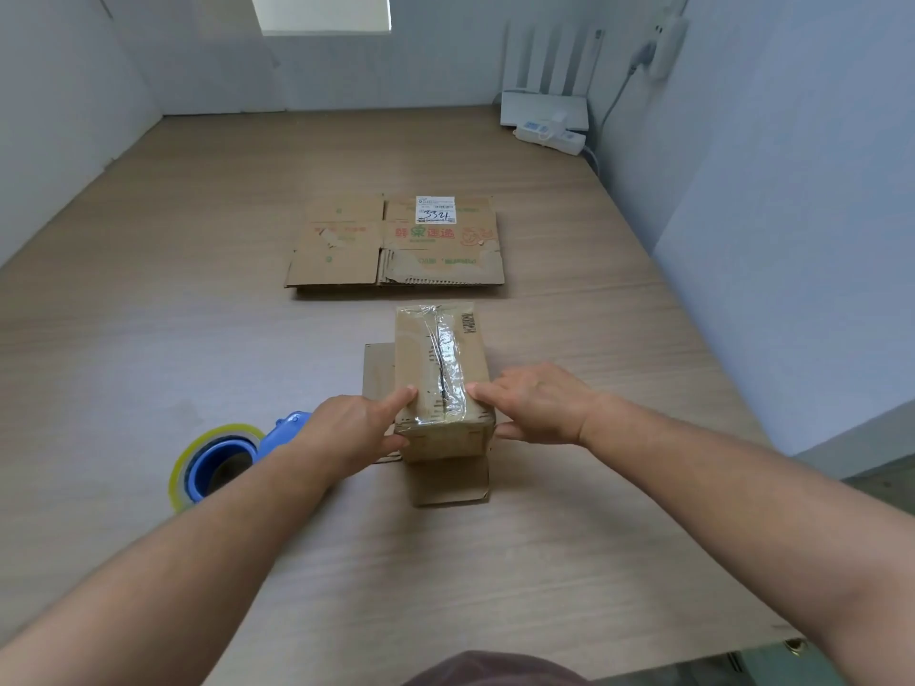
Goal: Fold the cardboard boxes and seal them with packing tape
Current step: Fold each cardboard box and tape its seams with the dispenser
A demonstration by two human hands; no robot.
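Observation:
A small folded cardboard box (440,368) stands on the wooden table (198,299), with clear tape running along its top seam. My left hand (354,430) grips its near left corner, forefinger on top and thumb on the near face. On the near right corner my right hand (534,406) holds the box the same way. Beneath the box lies a flattened piece of cardboard (448,482). A larger flattened box (396,247) with a white label lies further back. The blue tape dispenser (220,462) with its clear tape roll rests left of my left wrist.
A white router (544,108) and a power strip (552,133) sit at the far right corner against the wall, with a cable running up. Walls close in the table on the left, back and right. The table's near right edge (787,636) shows at the bottom.

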